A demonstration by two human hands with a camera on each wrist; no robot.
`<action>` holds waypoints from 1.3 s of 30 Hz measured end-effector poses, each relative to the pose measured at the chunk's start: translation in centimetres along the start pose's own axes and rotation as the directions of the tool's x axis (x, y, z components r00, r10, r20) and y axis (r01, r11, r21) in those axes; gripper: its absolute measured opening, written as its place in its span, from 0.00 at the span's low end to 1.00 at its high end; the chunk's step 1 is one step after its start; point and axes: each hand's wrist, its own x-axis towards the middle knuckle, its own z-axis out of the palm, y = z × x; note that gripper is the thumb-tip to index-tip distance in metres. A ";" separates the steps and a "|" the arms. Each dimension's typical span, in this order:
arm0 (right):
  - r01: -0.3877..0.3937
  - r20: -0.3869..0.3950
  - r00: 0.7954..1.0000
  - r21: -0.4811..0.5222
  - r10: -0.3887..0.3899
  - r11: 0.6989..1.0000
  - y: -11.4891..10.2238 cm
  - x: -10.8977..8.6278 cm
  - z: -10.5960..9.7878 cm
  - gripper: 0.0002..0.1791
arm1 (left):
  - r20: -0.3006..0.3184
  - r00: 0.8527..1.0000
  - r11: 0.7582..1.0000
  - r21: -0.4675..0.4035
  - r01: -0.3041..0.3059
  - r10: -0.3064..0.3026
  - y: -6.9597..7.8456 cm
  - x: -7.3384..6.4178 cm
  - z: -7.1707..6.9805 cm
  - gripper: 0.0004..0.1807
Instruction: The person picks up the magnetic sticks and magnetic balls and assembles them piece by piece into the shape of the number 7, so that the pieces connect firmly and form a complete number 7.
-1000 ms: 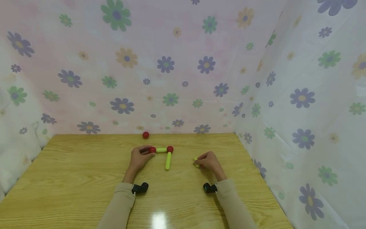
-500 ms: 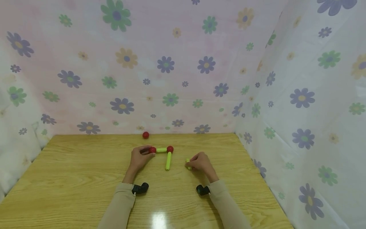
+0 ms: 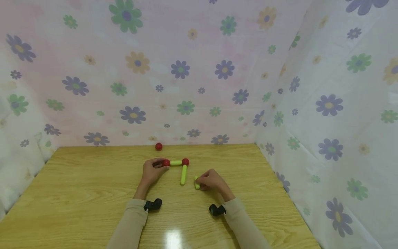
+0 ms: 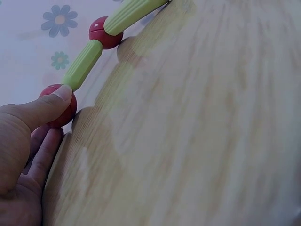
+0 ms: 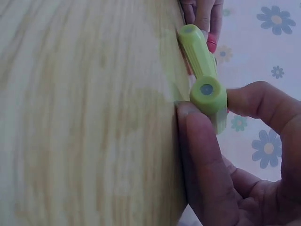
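My left hand [image 3: 152, 171] pinches a red ball [image 4: 66, 106] between thumb and fingers at the left end of a joined piece. From that ball a short yellow-green rod [image 3: 176, 163] runs right to a second red ball [image 3: 185, 162]. A longer yellow-green rod [image 3: 183, 175] comes off the second ball toward the person, lying along the table. Just right of its free end, my right hand [image 3: 212, 181] pinches a separate yellow-green rod [image 5: 208, 96]. A grey disc shows in this rod's near end in the right wrist view.
A loose red ball [image 3: 159, 147] sits at the table's back edge, behind the joined piece. The wooden table [image 3: 93, 193] meets a flower-printed cloth [image 3: 199, 86] at the back and sides. Each wrist wears a black camera.
My right hand has moved left and slightly nearer the person, carrying its rod close to the longer rod. The left hand and the joined piece have stayed in place.
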 end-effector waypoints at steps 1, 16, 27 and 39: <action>-0.006 0.007 1.000 0.024 0.005 1.000 0.1 0.0 -0.1 0.10 | -0.003 1.000 1.000 -0.002 0.001 -0.001 -0.2 0.1 0.0 0.23; 0.011 0.109 0.994 0.108 -0.022 0.994 1.0 -0.1 -0.3 0.13 | 0.008 0.999 0.999 -0.010 -0.045 0.045 -0.7 0.0 0.1 0.25; -0.007 0.145 0.989 0.151 -0.015 0.988 0.6 -0.7 0.4 0.17 | -0.012 1.000 0.999 0.032 -0.019 0.019 -0.6 0.5 0.1 0.23; -0.050 0.298 0.954 0.299 -0.043 0.953 -0.7 -2.2 2.8 0.20 | -0.022 0.999 1.000 0.017 -0.023 0.024 -0.3 0.1 0.1 0.23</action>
